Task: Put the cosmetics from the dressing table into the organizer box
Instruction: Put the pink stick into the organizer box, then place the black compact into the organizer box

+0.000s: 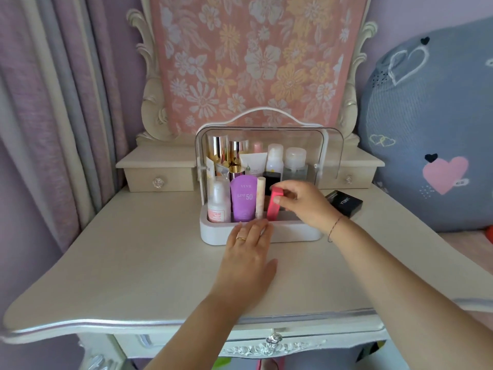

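Fingers (286,188) of the right hand (304,202) pinch a slim pink stick (273,209); left hand (248,252) lies flat, straight-fingered, on the rounded white organizer box (213,231).

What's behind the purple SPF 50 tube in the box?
Behind the purple SPF 50 tube stand shiny gold bottles and a white squeeze tube. Only their tops show; the purple tube covers their lower parts.
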Demonstrator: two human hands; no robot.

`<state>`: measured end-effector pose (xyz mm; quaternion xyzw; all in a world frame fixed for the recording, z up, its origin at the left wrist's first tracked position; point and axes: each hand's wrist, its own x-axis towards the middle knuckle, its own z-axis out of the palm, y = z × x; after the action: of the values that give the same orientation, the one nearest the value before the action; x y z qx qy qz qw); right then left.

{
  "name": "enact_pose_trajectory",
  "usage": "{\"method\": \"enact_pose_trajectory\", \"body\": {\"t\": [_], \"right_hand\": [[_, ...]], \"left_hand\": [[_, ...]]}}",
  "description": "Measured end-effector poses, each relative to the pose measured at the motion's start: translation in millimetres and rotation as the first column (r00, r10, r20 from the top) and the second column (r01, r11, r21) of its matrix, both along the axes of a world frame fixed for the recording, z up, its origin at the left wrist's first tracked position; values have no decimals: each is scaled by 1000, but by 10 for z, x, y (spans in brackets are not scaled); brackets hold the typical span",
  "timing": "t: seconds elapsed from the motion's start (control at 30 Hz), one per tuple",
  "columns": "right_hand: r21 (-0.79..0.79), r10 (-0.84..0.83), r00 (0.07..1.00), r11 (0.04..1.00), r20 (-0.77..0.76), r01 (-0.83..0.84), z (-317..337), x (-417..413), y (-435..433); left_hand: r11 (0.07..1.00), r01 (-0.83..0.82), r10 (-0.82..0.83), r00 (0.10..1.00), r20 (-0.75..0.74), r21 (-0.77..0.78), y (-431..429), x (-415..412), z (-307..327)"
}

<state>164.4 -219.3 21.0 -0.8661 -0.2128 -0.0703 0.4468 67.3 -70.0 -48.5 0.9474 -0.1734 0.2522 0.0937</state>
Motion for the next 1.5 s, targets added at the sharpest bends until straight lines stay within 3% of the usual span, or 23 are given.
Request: {"method": "enact_pose_trajectory", "body": {"t": [0.17,0.57,0.67,0.77,0.9,0.97,1.03,1.17,1.37,1.5], "right_hand": [[-185,48,999,982,11,-46,-119,58,24],[-161,60,998,985,-1,-59,-128,57,3],[-98,-1,1000,995,0,1,-104,-14,-16],[73,-131,988,989,82,125,-105,-163,-172],[330,-417,894,877,163,350,-192,-308,-540],[280,-547,828,819,125,500,-263,-223,-785],[128,-589,807,804,33,581,-350,-81,-1024],[64,-518,833,841,-196,538,-494,88,-1221],[63,-499,831,847,-247,528,-538,252,-1275],[26,-544,824,832,-162,554,-507,141,-1277]], "left_hand": [[1000,-14,14,1000,-7,9,5,1,-10],[1000,-1,1,1000,2,6,3,15,-13],[1000,-4,4,1000,2,3,13,16,-14],[1000,0,0,1000,-8,-4,20,13,-17],[1000,-6,6,1000,-9,2,34,11,-9],[1000,-9,9,1000,-11,5,29,5,-8],[1000,-6,6,1000,-13,5,20,1,-6],[1000,-4,4,1000,-14,4,5,1,4],[1000,-12,12,1000,-29,-2,-1,-10,12],[1000,-4,4,999,-33,-12,-3,-19,7]]}}
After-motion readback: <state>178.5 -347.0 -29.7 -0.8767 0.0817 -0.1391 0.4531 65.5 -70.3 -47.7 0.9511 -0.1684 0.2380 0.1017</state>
